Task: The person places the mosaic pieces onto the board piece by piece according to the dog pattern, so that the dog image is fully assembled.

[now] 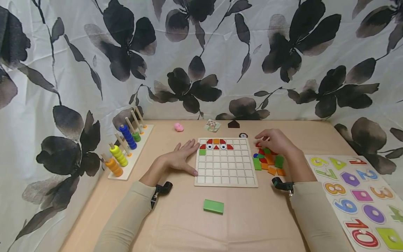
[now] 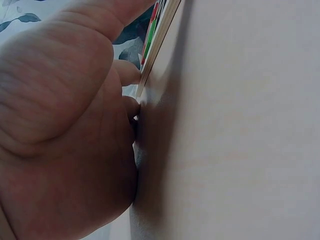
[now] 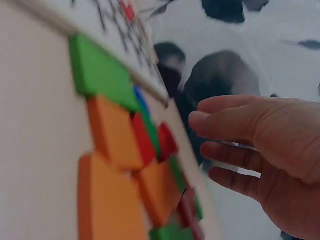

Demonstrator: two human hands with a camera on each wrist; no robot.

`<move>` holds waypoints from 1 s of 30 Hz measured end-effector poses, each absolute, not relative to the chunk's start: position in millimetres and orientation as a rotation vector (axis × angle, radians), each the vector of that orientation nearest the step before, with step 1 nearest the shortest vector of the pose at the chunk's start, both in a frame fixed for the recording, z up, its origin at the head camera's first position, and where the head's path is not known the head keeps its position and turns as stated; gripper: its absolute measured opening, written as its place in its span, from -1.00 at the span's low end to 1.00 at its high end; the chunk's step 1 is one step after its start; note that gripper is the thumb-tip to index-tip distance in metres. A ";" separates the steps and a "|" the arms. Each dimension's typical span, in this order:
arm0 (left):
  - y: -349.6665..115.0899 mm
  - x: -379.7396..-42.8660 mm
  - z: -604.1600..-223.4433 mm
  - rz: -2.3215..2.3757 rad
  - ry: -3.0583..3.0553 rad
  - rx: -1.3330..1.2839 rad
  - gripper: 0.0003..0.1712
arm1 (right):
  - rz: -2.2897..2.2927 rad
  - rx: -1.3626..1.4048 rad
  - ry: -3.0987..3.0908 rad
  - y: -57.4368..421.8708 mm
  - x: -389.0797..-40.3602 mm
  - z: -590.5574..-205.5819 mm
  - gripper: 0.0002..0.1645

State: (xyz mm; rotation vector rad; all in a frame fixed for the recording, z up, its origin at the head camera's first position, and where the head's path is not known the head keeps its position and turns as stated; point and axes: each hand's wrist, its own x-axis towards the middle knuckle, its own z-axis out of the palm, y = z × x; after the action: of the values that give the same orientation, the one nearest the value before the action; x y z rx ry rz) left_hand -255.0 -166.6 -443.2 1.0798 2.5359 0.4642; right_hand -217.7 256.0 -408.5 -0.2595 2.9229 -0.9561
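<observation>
A white gridded board (image 1: pixel 226 168) lies on the table, its top rows holding red, orange, green and eye-patterned tiles. Beside its left edge my left hand (image 1: pixel 181 159) rests with fingers spread, the thumb tip right at the frame. In the left wrist view, the board's edge (image 2: pixel 159 45) shows past the fingers. To the right of the board is a pile of loose tiles (image 1: pixel 269 161) in green, orange, red and blue. My right hand (image 1: pixel 275 140) hovers over the pile's far end, fingers loosely bent. The right wrist view shows nothing between its fingers (image 3: pixel 225 117), with an orange tile (image 3: pixel 110 200) nearby.
A peg stacker (image 1: pixel 126 154) with coloured rings stands at left. A number-and-shape puzzle board (image 1: pixel 362 203) lies at right. Nearer me is a green block (image 1: pixel 213 207). A pink piece (image 1: pixel 178 127), a patterned card (image 1: pixel 212 125) and a dark piece (image 1: pixel 233 124) lie along the back.
</observation>
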 end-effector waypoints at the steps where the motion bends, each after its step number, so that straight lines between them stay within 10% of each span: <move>1: -166.5 -254.9 -443.0 0.467 2.537 1.083 0.47 | -0.960 -0.247 2.904 258.6 -217.7 -411.5 -0.65; 20: -167.0 -254.9 -442.8 0.471 2.529 1.078 0.47 | -0.861 -0.373 3.021 259.7 -226.2 -427.3 -0.75; 30: -165.9 -253.6 -442.1 0.463 2.535 1.091 0.47 | -0.894 -0.901 2.975 168.0 -227.5 -391.3 -0.78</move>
State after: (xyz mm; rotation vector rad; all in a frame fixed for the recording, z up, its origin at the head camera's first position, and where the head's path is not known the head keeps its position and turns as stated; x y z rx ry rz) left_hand -253.6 -165.9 -442.1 1.0912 2.5351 0.4625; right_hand -227.5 168.0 -391.3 -0.9013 2.9752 -0.8940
